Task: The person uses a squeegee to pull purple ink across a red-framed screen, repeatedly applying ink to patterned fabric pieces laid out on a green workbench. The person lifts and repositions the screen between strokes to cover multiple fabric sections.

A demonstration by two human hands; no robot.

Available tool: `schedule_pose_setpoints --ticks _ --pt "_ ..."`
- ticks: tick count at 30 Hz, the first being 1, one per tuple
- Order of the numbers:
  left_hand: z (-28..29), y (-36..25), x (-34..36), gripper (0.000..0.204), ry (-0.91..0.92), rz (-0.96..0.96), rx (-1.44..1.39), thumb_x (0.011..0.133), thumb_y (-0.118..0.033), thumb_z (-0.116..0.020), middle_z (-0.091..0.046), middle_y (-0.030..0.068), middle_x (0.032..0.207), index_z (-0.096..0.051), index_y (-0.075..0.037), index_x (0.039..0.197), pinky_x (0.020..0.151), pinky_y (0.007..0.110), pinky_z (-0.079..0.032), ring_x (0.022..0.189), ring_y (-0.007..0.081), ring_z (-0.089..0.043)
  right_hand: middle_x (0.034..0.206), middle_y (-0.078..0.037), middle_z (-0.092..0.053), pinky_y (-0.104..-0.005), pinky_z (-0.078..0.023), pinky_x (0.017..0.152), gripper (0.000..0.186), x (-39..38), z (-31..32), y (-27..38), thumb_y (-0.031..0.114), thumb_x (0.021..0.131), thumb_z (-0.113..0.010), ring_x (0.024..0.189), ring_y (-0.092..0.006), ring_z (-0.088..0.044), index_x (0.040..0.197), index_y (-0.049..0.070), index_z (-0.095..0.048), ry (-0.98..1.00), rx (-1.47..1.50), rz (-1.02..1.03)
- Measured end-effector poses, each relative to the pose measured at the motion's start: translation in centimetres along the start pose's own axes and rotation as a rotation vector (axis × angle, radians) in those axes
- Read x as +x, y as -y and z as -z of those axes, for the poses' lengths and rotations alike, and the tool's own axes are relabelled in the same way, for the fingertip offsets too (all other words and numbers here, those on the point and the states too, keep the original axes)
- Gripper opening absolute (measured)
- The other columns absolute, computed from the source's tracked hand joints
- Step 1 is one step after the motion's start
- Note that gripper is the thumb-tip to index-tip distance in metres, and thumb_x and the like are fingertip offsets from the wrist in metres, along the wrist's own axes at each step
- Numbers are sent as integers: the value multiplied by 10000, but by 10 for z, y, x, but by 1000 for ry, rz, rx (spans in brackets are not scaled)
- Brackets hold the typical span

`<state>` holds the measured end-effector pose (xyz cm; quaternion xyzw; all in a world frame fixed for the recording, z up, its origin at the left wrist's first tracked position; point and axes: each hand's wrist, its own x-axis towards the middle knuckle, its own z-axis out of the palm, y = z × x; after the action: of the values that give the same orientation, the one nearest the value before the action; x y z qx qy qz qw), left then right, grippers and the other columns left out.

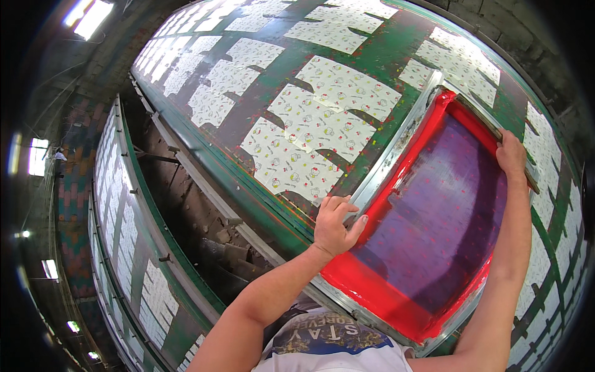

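A metal-edged printing screen (378,181) lies tilted across the right part of the long table. Its mesh (440,204) is purple, and wet red ink (378,285) runs along the inner borders, thickest at the near end. My left hand (336,226) is at the screen's left rail, fingers apart and holding nothing. At the far right side of the screen, my right hand (512,154) is closed over a long narrow squeegee (476,113), which lies along that rail. Part of its grip is hidden from view.
White printed fabric pieces (322,124) lie in rows on the green table (273,84). More pieces continue beyond the screen on the right. A rail (204,192) follows the table's left edge. Past a gap with rubble (232,239) stands a second table (162,242).
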<state>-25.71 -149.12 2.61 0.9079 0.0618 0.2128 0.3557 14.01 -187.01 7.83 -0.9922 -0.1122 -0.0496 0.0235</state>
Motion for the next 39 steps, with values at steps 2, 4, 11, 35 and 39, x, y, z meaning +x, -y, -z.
schedule_pose_setpoints --ticks 2,4,11,35,39 --pt "0 0 0 227 4 -11 2 888 -189 -863 -726 210 1133 -738 -56 1022 1000 505 -490 1132 403 -691 1325 -171 -765 -551 -568 1046 459 4 0 -3 120 968 -739 1225 -416 -720 1427 129 -723 14 -36 59" --pt "-1 0 0 258 19 -19 16 890 -226 -874 -726 223 1163 -740 -59 1033 1000 506 -498 1112 404 -677 1337 -191 -760 -547 -565 1055 464 7 4 -8 133 955 -774 1250 -422 -709 1416 112 -725 33 -48 60" --pt "-2 2 -2 224 18 -30 36 900 -246 -879 -727 223 1179 -777 -74 1001 1007 509 -510 1117 401 -674 1210 -253 -786 -566 -579 1032 409 -15 32 3 151 915 -811 1162 -470 -733 1318 85 -778 108 60 104" --pt "-17 34 -9 275 -74 -51 -163 991 -281 -786 -769 165 1128 -829 -30 1095 1064 483 -488 1129 339 -685 973 -137 -757 -534 -624 827 342 -454 93 213 13 810 -742 919 -388 -758 1111 145 -836 163 132 193" --pt "-13 32 -9 330 -47 -44 -139 950 -271 -812 -765 170 1159 -807 -13 1156 1075 481 -488 1159 334 -689 992 -128 -756 -519 -613 845 399 -503 98 241 -12 759 -746 937 -378 -743 1127 127 -812 88 160 205"
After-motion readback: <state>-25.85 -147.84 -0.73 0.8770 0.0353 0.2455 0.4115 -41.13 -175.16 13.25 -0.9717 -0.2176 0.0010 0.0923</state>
